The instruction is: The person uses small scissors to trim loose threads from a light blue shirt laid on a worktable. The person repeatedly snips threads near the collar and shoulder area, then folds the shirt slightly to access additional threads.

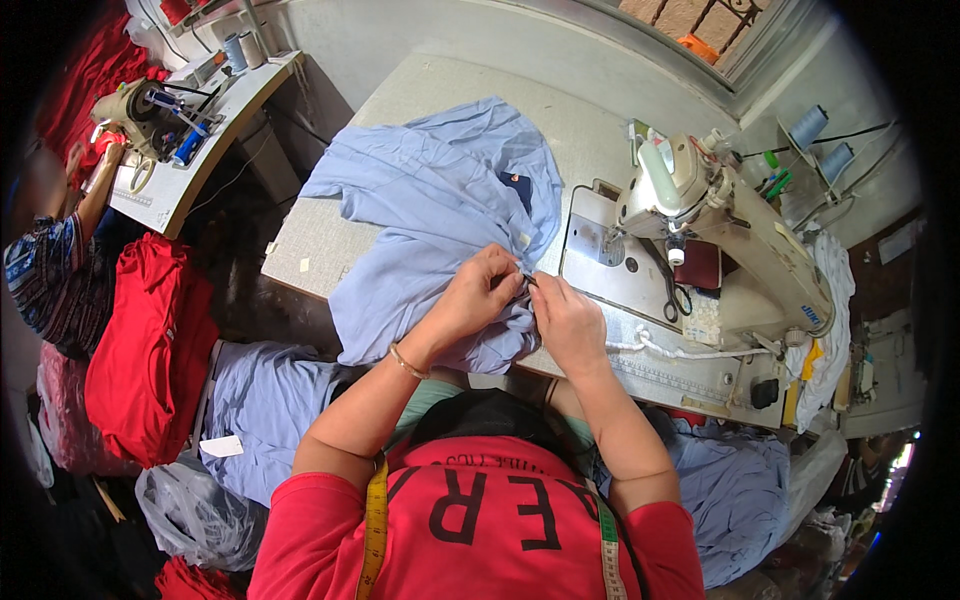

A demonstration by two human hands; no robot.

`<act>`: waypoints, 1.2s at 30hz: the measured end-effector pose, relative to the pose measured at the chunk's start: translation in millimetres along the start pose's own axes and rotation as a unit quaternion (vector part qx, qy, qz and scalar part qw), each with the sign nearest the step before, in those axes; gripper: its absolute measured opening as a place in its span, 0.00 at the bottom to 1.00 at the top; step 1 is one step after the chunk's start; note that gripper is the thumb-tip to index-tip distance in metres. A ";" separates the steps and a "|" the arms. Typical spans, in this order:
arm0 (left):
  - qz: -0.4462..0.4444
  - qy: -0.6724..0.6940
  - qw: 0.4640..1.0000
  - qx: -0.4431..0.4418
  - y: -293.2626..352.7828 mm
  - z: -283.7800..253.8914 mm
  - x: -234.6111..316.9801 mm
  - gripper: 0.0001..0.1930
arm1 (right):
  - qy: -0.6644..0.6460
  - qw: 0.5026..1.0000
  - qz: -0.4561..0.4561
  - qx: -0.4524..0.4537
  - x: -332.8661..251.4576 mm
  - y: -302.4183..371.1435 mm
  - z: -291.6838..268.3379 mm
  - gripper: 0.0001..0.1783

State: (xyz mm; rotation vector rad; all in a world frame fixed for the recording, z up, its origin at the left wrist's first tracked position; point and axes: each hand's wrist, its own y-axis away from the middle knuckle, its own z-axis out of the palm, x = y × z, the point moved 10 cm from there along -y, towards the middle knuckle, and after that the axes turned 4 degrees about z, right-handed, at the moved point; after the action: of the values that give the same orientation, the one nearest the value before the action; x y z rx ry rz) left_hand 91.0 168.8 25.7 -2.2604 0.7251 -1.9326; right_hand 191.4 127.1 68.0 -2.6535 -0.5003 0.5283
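Note:
A light blue garment point(410, 180) lies rumpled over the worktable, its near end hanging over the front edge. Close together at its right side, both of my hands are closed in a pinch. My left hand point(480, 295), with a bracelet at the wrist, grips a gathered bit of the cloth. From the right, my right hand point(568, 320) pinches the same spot. A small dark piece shows between the fingertips, too small to make out. A dark navy patch point(517, 190) sits on the garment beyond my hands.
Right of my hands stands a sewing machine point(740, 240), with black scissors point(672, 290) and a dark red square point(698, 266) on its bed. At left, a person point(60, 260) works at another machine point(140, 115). Red cloth point(150, 350) and blue cloth point(265, 400) are piled beside me.

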 end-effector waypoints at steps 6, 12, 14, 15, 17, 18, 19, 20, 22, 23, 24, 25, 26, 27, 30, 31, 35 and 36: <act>0.004 -0.014 1.000 0.014 1.1 -0.5 2.1 0.06 | 0.039 0.999 0.005 -0.028 0.8 -1.9 5.0 0.08; -0.008 0.031 0.999 0.038 4.1 -3.7 -0.4 0.06 | -0.048 0.998 0.026 0.010 7.1 -0.9 -9.1 0.10; -0.026 0.061 0.997 0.040 5.4 -4.4 -1.4 0.05 | -0.173 0.982 0.075 0.006 25.6 -1.6 -10.4 0.12; -0.036 0.067 0.997 0.032 5.0 -3.0 2.0 0.05 | -0.234 0.967 0.102 0.006 38.1 -1.2 -10.7 0.13; -0.034 0.067 0.997 0.027 4.7 -1.3 6.3 0.05 | -0.382 0.898 0.212 -0.047 69.7 0.4 14.0 0.20; -0.022 0.058 0.998 0.029 4.9 -2.7 8.9 0.05 | -0.468 0.841 0.261 -0.072 70.5 -2.0 22.3 0.22; -0.010 0.049 0.998 0.031 5.2 -3.9 11.5 0.05 | -0.547 0.773 0.306 -0.095 69.3 -2.2 30.1 0.23; 0.011 0.032 0.999 0.039 5.7 -5.7 14.3 0.05 | -0.564 0.735 0.339 -0.162 64.0 1.5 40.8 0.29; 0.055 -0.002 0.997 0.053 4.8 -8.6 22.2 0.05 | -0.552 0.738 0.328 -0.208 60.2 -0.9 50.0 0.29; 0.035 0.001 0.998 0.055 4.9 -8.4 20.1 0.05 | -0.546 0.738 0.322 -0.231 56.4 -1.1 54.2 0.29; 0.014 0.004 0.998 0.061 6.5 -9.1 20.0 0.05 | -0.576 0.734 0.304 -0.194 51.0 -6.7 48.9 0.25; -0.008 0.007 0.998 0.066 7.1 -9.7 18.2 0.05 | -0.585 0.738 0.296 -0.161 53.6 -9.0 44.5 0.23; 0.028 -0.021 0.996 0.084 6.0 -12.3 21.5 0.05 | -0.593 0.741 0.288 -0.127 57.2 -10.6 40.9 0.22; 0.062 -0.048 0.992 0.103 5.5 -14.2 23.5 0.05 | -0.600 0.743 0.280 -0.094 60.2 -11.1 37.4 0.21; 0.081 -0.114 0.984 0.114 6.1 -12.7 23.2 0.07 | -0.559 0.783 0.265 -0.067 52.3 -6.7 25.0 0.15; 0.072 -0.133 0.982 0.110 5.8 -11.3 23.3 0.07 | -0.542 0.797 0.258 -0.059 48.4 -5.7 21.0 0.13; 0.013 -0.078 0.995 0.055 2.7 -1.2 19.9 0.11 | -0.491 0.849 0.195 0.002 42.4 -5.2 11.8 0.11; 0.018 -0.070 0.997 0.039 3.0 -0.3 21.2 0.12 | -0.471 0.862 0.190 -0.009 40.6 -5.7 11.8 0.11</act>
State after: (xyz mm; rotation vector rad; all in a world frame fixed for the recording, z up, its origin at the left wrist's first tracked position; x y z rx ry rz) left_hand 91.7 157.7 44.0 -2.2926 0.6558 -1.7334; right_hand 220.0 152.2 48.7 -2.3369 -0.2038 1.9711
